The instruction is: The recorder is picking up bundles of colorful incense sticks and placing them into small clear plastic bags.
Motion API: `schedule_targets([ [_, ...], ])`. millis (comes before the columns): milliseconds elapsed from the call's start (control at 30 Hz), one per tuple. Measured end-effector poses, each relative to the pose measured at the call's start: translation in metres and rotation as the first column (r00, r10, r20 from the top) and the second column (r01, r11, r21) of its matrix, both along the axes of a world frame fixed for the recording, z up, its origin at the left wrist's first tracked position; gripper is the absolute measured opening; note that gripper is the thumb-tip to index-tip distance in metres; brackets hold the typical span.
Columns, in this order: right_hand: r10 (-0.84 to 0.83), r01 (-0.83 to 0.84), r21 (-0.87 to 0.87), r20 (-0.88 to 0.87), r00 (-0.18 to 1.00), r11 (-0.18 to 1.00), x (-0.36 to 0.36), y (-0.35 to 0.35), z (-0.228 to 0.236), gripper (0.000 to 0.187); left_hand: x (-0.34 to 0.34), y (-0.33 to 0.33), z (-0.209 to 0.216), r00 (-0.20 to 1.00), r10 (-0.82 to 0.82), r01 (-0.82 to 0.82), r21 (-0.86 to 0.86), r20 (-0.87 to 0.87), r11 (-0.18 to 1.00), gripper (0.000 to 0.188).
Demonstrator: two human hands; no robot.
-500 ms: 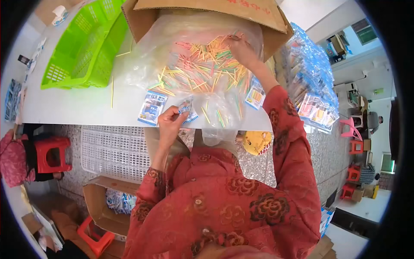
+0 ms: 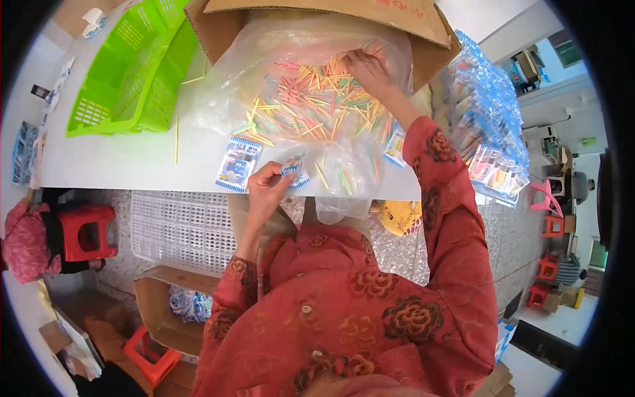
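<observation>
A white bench is carrying everything, its near edge running just above the person's red sleeves; a cardboard box is lying tipped at the far edge, apparently so that its contents spill toward the person; a clear plastic bag is spreading out of the box across the middle of the bench and drooping over the near edge; a green basket is sitting at the far left corner; a stack of filled blue packets is piling up along the right edge; a heap of coloured sticks is resting inside the bag, within reach of both arms; the right hand is reaching into the heap, fingers curled on sticks, though how many cannot be told; the left hand is pinching a small blue packet at the near edge, holding it close to the sticks; one printed card is lying flat just left of that hand.
</observation>
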State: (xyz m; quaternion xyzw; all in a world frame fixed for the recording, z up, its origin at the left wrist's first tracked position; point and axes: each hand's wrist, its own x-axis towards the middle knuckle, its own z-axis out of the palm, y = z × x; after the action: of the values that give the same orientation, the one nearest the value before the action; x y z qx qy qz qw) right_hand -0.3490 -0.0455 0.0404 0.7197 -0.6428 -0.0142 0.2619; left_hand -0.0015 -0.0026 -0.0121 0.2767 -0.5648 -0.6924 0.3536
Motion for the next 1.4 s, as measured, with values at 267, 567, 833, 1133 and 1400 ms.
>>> schedule_targets([
  [267,-0.021,0.02,0.165,0.005,1.0,0.986,-0.002,-0.01,-0.009,0.018,0.0,0.0,-0.003,0.999,-0.017,0.017,0.002,-0.042,1.0,0.006],
  [567,-0.182,0.145,0.127,0.355,0.917,0.981,0.018,-0.014,0.011,0.023,0.001,0.0,0.006,1.0,-0.018,0.018,-0.013,0.025,1.0,0.007],
  [833,-0.438,0.145,0.444,0.677,0.592,0.884,0.024,-0.034,0.038,0.035,0.004,-0.001,-0.004,0.999,-0.028,0.028,-0.023,-0.015,0.999,0.007],
  [1133,-0.411,0.323,0.255,0.614,0.674,0.911,0.026,-0.038,-0.003,0.029,0.003,-0.002,-0.008,0.999,-0.045,0.045,-0.031,-0.009,0.998,0.007],
  [1400,-0.334,0.214,0.289,0.475,0.814,0.933,0.035,-0.045,-0.005,0.024,0.002,-0.001,-0.008,0.999,-0.036,0.035,-0.042,-0.022,0.999,0.006],
])
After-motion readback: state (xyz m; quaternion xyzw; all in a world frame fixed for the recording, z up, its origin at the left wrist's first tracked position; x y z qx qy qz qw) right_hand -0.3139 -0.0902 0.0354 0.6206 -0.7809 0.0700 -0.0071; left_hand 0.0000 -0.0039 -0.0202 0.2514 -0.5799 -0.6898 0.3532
